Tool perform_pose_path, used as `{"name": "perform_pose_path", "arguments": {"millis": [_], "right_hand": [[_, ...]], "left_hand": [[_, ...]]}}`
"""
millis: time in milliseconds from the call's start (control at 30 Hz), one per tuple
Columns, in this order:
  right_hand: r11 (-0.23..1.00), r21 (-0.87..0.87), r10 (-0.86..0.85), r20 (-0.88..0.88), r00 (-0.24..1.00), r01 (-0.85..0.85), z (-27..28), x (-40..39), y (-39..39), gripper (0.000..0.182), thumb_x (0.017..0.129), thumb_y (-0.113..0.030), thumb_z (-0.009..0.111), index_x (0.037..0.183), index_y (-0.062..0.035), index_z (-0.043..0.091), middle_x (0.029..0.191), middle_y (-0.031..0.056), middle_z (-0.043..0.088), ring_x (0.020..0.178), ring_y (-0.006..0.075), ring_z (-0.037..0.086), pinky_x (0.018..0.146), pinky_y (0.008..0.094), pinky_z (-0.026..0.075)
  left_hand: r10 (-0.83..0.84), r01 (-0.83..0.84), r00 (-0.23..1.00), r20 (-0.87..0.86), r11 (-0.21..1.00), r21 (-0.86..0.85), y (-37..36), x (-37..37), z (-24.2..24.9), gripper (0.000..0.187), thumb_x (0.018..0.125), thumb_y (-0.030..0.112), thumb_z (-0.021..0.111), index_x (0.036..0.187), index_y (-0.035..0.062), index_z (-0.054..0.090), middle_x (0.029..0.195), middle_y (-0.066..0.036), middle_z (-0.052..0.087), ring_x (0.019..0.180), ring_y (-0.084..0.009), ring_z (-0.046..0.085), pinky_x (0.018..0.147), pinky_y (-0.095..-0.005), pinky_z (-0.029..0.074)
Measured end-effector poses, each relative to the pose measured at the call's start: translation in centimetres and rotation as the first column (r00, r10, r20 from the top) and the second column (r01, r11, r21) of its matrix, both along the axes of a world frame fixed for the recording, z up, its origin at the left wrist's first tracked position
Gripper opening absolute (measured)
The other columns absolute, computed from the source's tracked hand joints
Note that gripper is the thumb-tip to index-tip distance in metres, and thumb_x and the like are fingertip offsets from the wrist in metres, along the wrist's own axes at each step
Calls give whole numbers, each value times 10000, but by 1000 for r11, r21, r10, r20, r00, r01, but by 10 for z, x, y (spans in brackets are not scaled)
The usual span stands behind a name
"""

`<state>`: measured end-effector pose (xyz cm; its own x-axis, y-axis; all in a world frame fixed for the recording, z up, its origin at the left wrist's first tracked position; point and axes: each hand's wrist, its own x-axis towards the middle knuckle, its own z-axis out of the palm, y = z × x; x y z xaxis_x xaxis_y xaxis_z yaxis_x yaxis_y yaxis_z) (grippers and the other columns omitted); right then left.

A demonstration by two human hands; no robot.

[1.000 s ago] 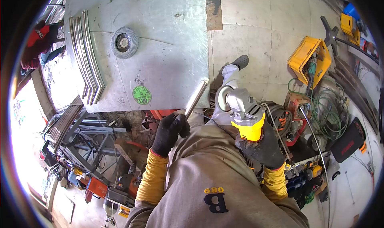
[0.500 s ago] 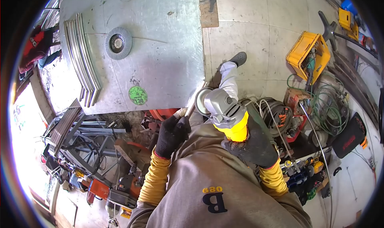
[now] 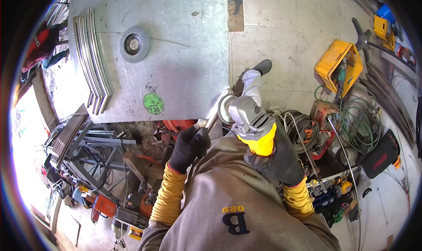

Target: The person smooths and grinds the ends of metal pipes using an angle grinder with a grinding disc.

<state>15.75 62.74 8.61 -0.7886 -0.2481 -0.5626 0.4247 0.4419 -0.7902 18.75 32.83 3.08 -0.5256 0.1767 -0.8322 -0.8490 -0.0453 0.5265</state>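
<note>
My right hand (image 3: 281,161), in a dark glove, is wrapped around the yellow body of an angle grinder (image 3: 251,117). The grinder's round disc (image 3: 226,108) lies against or very close to a narrow metal bar (image 3: 213,120); exact contact cannot be made out. In my gloved left hand (image 3: 191,143), the near end of that bar is gripped, with the fingers closed around it. The bar points up and away, beside the near right corner of the metal-topped table (image 3: 189,75). Part of the bar is hidden behind the disc.
Several bent metal bars (image 3: 91,62) and a flap disc (image 3: 134,44) lie on the table. A yellow crate (image 3: 323,73), green hose (image 3: 358,123) and coiled cables are at right. Metal frames (image 3: 96,150) stand at left. A person (image 3: 41,46) is at far left.
The view has shifted slightly, so the table appears a little further right. The grinder's disc has moved slightly up along the bar. Both hands keep their hold.
</note>
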Motion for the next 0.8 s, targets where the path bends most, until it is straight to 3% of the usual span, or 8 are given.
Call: {"name": "perform_pose_path", "arguments": {"millis": [133,233,367,567,667,700,767,800], "right_hand": [[1000,-20,14,180,984,-11,9,-8,-1,829,845,-316,976,1497,0,576,1226,255,773,1098,435,778,884,501,632],[998,-54,-27,171,985,37,7,-4,-5,825,840,-307,978,1495,-4,577,1208,246,775,1071,427,784,869,497,634],[1000,7,-13,66,998,12,-4,0,-1,833,841,-293,980,1503,2,570,1185,241,775,1055,446,779,872,481,634],[989,-116,-70,177,982,91,-6,2,3,871,849,-271,987,1540,21,545,1250,207,769,1118,397,766,966,461,610],[985,-134,-71,268,961,110,8,-3,13,791,873,-235,978,1507,4,570,1290,183,763,1130,303,760,980,422,601],[985,-137,-68,274,959,109,10,1,17,791,873,-235,978,1507,4,570,1290,183,763,1130,303,760,980,422,601],[906,-206,-239,473,848,370,12,4,19,591,880,-10,916,1401,-31,637,1116,39,748,960,134,719,873,339,615],[959,-136,-197,310,930,249,16,1,20,539,887,-14,913,1363,-28,662,1121,43,759,970,140,731,877,340,616]], "left_hand": [[-54,52,997,47,998,43,-7,-6,-2,502,1200,454,529,915,58,643,674,-9,594,535,-90,523,507,-283,396],[-113,113,993,18,993,38,-11,-8,-2,535,1202,475,517,882,65,645,653,-7,582,528,-93,518,505,-286,393],[-132,131,991,19,990,61,-17,-10,-8,587,1200,523,509,857,67,644,644,-8,579,526,-98,520,498,-290,395],[-131,109,982,137,982,155,-28,-19,-4,513,1196,437,552,917,29,686,698,-13,604,552,-102,551,531,-291,430],[-141,115,976,165,981,157,-23,-26,2,442,1179,375,595,979,3,725,734,-40,666,605,-127,636,565,-288,498],[-40,24,985,170,995,97,-17,-24,4,387,1162,324,620,1001,-9,735,772,-56,700,650,-139,677,596,-291,534],[59,-66,984,166,997,35,-18,-17,0,332,1144,273,644,1024,-20,746,809,-73,734,696,-150,718,627,-294,571],[18,-18,998,60,1000,10,-23,-8,-11,286,1129,227,648,1040,-27,745,843,-82,751,729,-149,735,647,-295,585]]}}
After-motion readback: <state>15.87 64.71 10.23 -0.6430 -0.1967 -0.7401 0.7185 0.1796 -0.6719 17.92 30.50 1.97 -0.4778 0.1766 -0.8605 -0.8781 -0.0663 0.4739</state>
